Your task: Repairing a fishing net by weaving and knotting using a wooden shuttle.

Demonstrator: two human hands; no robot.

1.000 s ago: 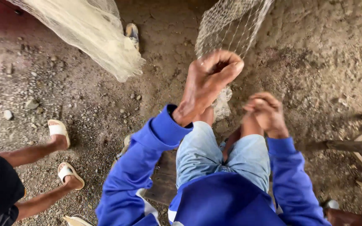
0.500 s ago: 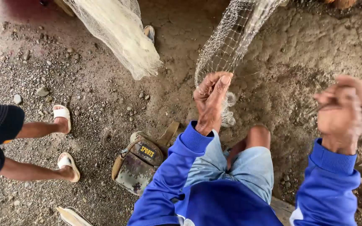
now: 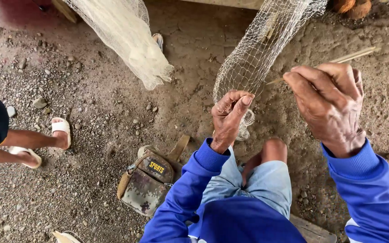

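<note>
Here the left hand fingers pinch the net, right hand fingers curled shut, camouflage bag nearby.

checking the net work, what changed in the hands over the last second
The right hand drew away from the left, out to the right and up, and is now closed beside the pale mesh fishing net. The left hand stayed pinching the net's lower edge above the knees. The camouflage shoulder bag came into view. The other person's white-sandalled feet and the bunched cream net stayed put.
</note>
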